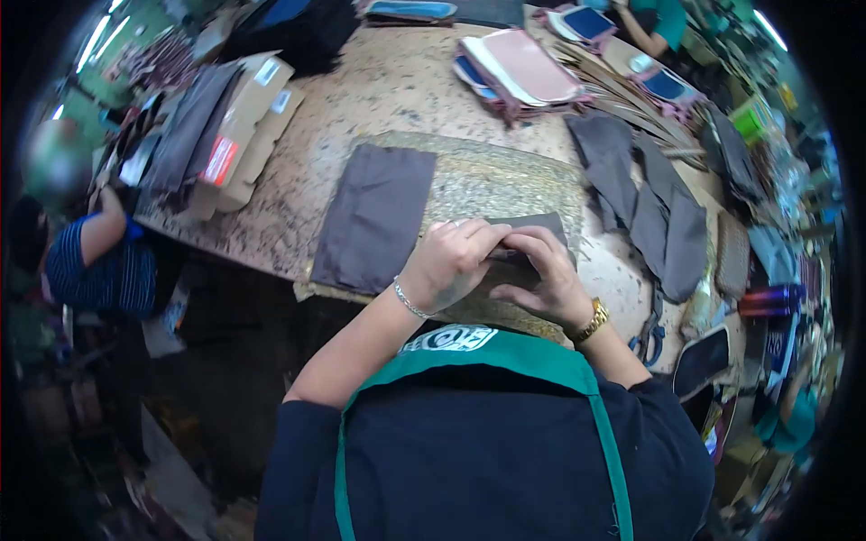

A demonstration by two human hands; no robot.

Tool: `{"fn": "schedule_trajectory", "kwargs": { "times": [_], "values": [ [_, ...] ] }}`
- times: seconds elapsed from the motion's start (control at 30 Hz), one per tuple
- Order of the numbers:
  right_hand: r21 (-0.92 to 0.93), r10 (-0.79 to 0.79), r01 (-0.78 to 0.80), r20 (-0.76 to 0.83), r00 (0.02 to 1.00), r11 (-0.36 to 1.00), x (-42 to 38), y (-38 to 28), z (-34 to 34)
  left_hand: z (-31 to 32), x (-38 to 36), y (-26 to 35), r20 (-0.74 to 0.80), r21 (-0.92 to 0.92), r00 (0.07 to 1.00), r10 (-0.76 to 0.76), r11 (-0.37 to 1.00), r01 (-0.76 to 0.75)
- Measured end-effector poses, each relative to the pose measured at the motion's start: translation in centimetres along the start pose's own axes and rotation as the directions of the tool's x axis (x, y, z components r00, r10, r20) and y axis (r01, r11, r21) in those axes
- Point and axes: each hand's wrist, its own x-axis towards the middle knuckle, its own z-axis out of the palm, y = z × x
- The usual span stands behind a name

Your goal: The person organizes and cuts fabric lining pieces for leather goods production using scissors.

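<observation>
Both my hands are close together over the near edge of a speckled mat (505,180). My left hand (456,261), with a bracelet at the wrist, has its fingers bent against a dark fabric piece (541,222). My right hand (548,279), wearing a gold watch, curls its fingers onto the same piece, thumb apart below. The fingers hide part of the piece. Beside my left hand, a flat dark brown cloth (377,216) lies on the mat's left side.
Cardboard and dark pieces (248,135) stand at the table's left. Pink and white panels (523,68) lie at the back. Dark strips (667,216), blue-handled scissors (651,334) and a phone (702,361) are at right. A person (99,261) is at left, another (658,27) at back right.
</observation>
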Motion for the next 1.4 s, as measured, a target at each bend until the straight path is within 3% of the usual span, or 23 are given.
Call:
{"fn": "schedule_trajectory", "kwargs": {
  "times": [0.03,0.13,0.2,0.27,0.33,0.37,0.4,0.47,0.53,0.6,0.67,0.73,0.77,0.8,0.87,1.0,1.07,1.13,1.2,1.4],
  "values": [
    [-0.121,0.064,-0.065,-0.009,0.998,0.991,-0.6,0.4,0.2,-0.6,-0.2,-0.1,-0.033,-0.062,0.999,0.007,0.998,-0.009],
    [-0.2,0.23,-0.239,-0.067,0.971,0.95,-2.5,4.1,0.3,-3.3,-1.2,0.4,-0.084,-0.154,0.996,-0.035,0.988,0.021],
    [-0.112,0.273,-0.279,-0.066,0.96,0.954,-2.6,5.7,-0.8,-4.8,-2.5,0.4,-0.279,-0.271,0.955,-0.096,0.963,0.018],
    [0.206,0.423,-0.412,-0.011,0.906,0.888,-1.5,6.3,-1.9,-5.7,-4.9,0.6,-0.32,-0.446,0.864,-0.388,0.867,0.224],
    [0.675,0.483,-0.385,0.048,0.874,0.629,0.2,7.3,-1.9,-5.4,-6.4,0.6,-0.397,-0.656,0.707,-0.585,0.72,0.227],
    [0.745,0.456,-0.336,0.048,0.888,0.576,1.6,7.5,-1.5,-4.9,-7.3,0.5,-0.326,-0.777,0.624,-0.71,0.577,0.251],
    [0.807,0.428,-0.285,0.044,0.903,0.517,3.5,7.4,-0.8,-4.2,-8.2,0.2,-0.325,-0.776,0.622,-0.712,0.577,0.254],
    [0.684,0.429,-0.368,0.088,0.899,0.63,7.2,8.3,0.4,-2.5,-10.2,-0.7,-0.224,-0.877,0.451,-0.864,0.38,0.293],
    [0.43,0.403,-0.436,0.171,0.899,0.791,11.2,8.5,2.0,-1.8,-11.4,-1.0,-0.194,-0.834,0.431,-0.881,0.38,0.4],
    [0.071,0.32,-0.339,0.193,0.928,0.938,14.3,9.9,4.7,-1.1,-12.3,-1.7,-0.14,-0.814,0.362,-0.922,0.315,0.488],
    [-0.058,0.305,-0.3,0.26,0.916,0.952,16.5,10.4,7.0,-0.5,-13.0,-2.8,-0.219,-0.755,0.361,-0.907,0.392,0.526],
    [-0.118,0.322,-0.301,0.277,0.905,0.946,17.6,10.7,8.9,-1.0,-12.9,-2.8,-0.061,-0.755,0.298,-0.953,0.239,0.61],
    [-0.181,0.317,-0.277,0.26,0.912,0.944,17.9,10.9,9.8,-0.3,-13.7,-3.8,-0.141,-0.694,0.334,-0.932,0.334,0.638],
    [-0.244,0.313,-0.255,0.244,0.918,0.936,18.1,10.9,10.4,-0.4,-13.8,-4.0,-0.146,-0.692,0.332,-0.932,0.336,0.639],
    [-0.254,0.312,-0.253,0.23,0.922,0.934,17.9,11.2,11.2,-0.4,-14.0,-4.3,-0.199,-0.37,0.379,-0.904,0.428,0.825],
    [-0.197,0.254,-0.218,0.186,0.949,0.956,17.5,12.1,12.6,0.1,-13.6,-3.8,-0.207,-0.335,0.393,-0.896,0.443,0.832],
    [-0.182,0.172,-0.142,0.157,0.973,0.973,17.6,12.0,12.9,-0.4,-12.6,-3.2,-0.181,-0.432,0.354,-0.918,0.397,0.809],
    [-0.188,0.175,-0.142,0.172,0.969,0.972,17.9,12.2,13.0,-0.9,-12.6,-3.4,-0.104,-0.427,0.233,-0.967,0.255,0.868],
    [-0.17,0.231,-0.195,0.22,0.948,0.966,18.2,12.3,13.1,-0.9,-13.2,-3.8,-0.112,-0.388,0.254,-0.961,0.277,0.879],
    [-0.193,0.276,-0.236,0.221,0.935,0.952,18.0,12.9,13.5,-1.2,-13.4,-3.8,-0.02,-0.345,0.178,-0.984,0.174,0.922]
  ]
}}
